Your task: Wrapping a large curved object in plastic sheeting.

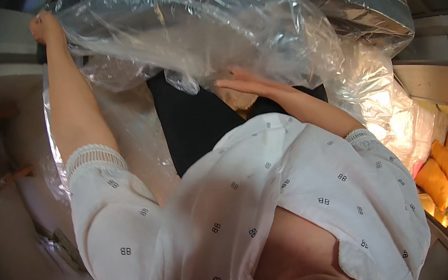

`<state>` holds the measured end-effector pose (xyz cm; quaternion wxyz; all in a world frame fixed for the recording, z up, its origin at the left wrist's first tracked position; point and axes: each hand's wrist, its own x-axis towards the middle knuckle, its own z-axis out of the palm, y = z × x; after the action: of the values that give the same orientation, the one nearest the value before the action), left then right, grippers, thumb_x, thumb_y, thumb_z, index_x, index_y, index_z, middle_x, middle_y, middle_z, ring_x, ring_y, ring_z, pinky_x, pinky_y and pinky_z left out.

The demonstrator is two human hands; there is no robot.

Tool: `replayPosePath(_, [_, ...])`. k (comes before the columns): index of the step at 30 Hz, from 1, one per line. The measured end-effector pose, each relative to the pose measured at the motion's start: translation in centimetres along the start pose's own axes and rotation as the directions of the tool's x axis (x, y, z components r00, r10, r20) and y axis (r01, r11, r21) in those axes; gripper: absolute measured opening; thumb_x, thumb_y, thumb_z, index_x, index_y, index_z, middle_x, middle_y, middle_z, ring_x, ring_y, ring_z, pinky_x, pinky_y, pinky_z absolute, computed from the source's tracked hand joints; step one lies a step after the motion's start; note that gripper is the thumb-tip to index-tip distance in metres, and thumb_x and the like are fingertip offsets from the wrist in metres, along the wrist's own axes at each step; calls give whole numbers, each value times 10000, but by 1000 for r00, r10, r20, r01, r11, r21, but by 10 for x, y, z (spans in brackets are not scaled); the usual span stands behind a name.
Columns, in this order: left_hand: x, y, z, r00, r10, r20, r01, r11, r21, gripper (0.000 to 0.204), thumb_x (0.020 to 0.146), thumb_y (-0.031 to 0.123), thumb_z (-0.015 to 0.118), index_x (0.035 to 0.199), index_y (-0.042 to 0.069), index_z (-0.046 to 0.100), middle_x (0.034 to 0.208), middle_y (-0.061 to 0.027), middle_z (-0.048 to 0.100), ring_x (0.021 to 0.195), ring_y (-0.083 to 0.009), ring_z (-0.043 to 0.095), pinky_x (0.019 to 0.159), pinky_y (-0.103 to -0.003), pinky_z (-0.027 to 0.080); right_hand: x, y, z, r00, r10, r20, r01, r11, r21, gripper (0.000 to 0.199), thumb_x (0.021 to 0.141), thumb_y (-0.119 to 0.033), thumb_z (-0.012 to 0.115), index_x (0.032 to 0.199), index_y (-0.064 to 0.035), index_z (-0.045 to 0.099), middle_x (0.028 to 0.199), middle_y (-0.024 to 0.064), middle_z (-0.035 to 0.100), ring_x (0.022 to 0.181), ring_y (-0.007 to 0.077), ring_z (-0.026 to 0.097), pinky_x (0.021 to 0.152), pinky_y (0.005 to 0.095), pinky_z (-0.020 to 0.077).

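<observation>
Head view: left hand (46, 28) stretched far up and left, clenched on edge of clear plastic sheet (202, 33) — sheet billows rightward from that grip over silver foil-wrapped roll (366, 8). Right hand (247, 83) flat, fingers straight, gripping nothing, resting under sheet's lower fold — nearer its middle. Yellow bags (442, 165) well apart, lower right.

The person wears a loose white short-sleeved top (234, 208) dotted with small dark paired-letter marks; each sleeve ends in a white lace-trimmed cuff (93, 155). Forearms and hands are bare.
</observation>
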<state>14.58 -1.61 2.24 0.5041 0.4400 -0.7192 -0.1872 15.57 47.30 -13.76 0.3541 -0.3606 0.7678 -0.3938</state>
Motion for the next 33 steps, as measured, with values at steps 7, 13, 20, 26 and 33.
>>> replayPosePath(7, [3,-24,-16,1000,-20,-8,19,999,-50,277,766,234,526,891,2,611,900,-145,644,859,-299,601,803,-353,436,-16,-50,-35,763,-291,578,-449,405,797,250,894,-310,470,844,-69,516,914,164,607,965,242,574,864,305,415])
replayPosePath(13, [7,-3,-23,996,83,25,-81,994,-78,231,794,199,512,862,-5,598,829,-116,662,842,-267,608,774,-340,438,-27,-39,-45,789,-188,585,-311,699,644,402,869,-399,486,975,-14,526,990,187,581,1031,295,538,892,323,411])
replayPosePath(20, [-19,37,0,997,55,54,-52,997,-54,212,813,176,522,861,-21,584,857,-128,657,823,-270,613,774,-332,443,31,31,42,999,-30,39,31,999,-38,519,805,-434,583,1145,-46,529,1160,128,546,1122,287,470,929,336,369])
replayPosePath(26, [0,-15,-15,992,-49,116,75,971,-227,190,848,158,526,906,-14,582,862,-119,647,839,-227,607,760,-297,449,-33,-50,-71,815,-92,572,-450,521,725,296,806,-281,607,1008,-65,594,1002,39,591,930,126,539,769,314,431])
replayPosePath(33, [11,-23,6,965,167,203,-154,985,-79,223,822,166,588,955,-13,595,906,-124,632,848,-207,605,750,-297,457,-131,-109,-218,800,-288,-526,529,-76,845,590,826,-427,536,1253,-37,422,1246,144,471,1164,303,421,993,456,317])
